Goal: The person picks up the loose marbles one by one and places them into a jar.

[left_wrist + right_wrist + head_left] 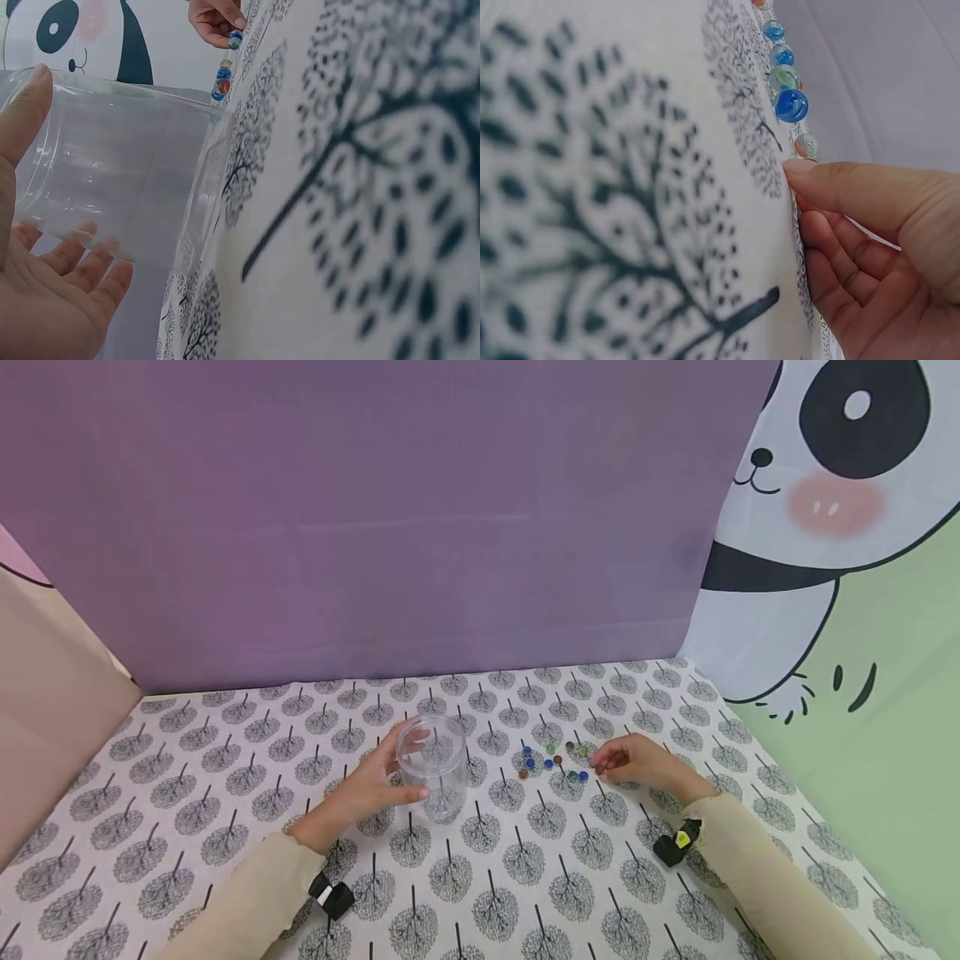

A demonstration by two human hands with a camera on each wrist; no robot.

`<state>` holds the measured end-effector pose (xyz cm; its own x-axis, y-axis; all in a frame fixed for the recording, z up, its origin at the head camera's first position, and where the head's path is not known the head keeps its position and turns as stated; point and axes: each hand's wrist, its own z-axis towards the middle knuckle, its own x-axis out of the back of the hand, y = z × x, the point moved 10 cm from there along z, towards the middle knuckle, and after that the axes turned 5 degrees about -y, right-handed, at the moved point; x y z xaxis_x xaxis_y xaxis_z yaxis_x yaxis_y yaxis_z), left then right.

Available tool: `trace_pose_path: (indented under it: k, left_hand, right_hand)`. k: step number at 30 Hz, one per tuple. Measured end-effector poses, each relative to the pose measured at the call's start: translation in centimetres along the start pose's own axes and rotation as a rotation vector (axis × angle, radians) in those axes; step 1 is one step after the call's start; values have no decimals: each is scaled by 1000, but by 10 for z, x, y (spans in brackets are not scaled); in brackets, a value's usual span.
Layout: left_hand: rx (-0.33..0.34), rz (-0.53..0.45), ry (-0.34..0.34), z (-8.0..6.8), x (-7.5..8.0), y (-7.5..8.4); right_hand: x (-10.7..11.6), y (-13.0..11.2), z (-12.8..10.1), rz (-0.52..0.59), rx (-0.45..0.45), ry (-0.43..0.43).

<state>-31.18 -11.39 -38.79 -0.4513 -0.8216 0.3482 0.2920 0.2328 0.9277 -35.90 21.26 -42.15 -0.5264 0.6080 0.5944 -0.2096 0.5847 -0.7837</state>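
Observation:
A clear plastic jar [444, 781] stands upright on the patterned cloth. My left hand [378, 781] holds it from the left, thumb on the near side and fingers round the far side; through the jar's wall [127, 172] the background shows. Glass marbles in blue, green, yellow and reddish brown lie scattered to the jar's right, among them a blue marble [548, 763] and a larger blue one [790, 106]. At the right end of this group, my right hand [633, 762] pinches a marble between thumb and forefinger, low at the cloth. The fingertips mostly hide that marble.
A white cloth [480, 877] printed with dark trees covers the table. Behind it rises a purple curtain [420, 527], and a panda-printed panel [765, 635] stands on the right. Each sleeve carries a small black wrist camera, such as the left camera [332, 897].

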Motion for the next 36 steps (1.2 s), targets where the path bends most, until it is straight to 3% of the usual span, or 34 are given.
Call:
trace_pose_path:
  k: [10,24,36]
  left_hand:
    - [-48,-13,3,0,-5,-1]
    - [41,-60,29,-2,-6,-9]
    - [18,-52,34,1,-5,-7]
  right_hand:
    - [-3,1,-1,-11,7,-6]
    - [-3,0,-3,-9,-16,16]
    - [-1,-6,-4,-24,20,22]
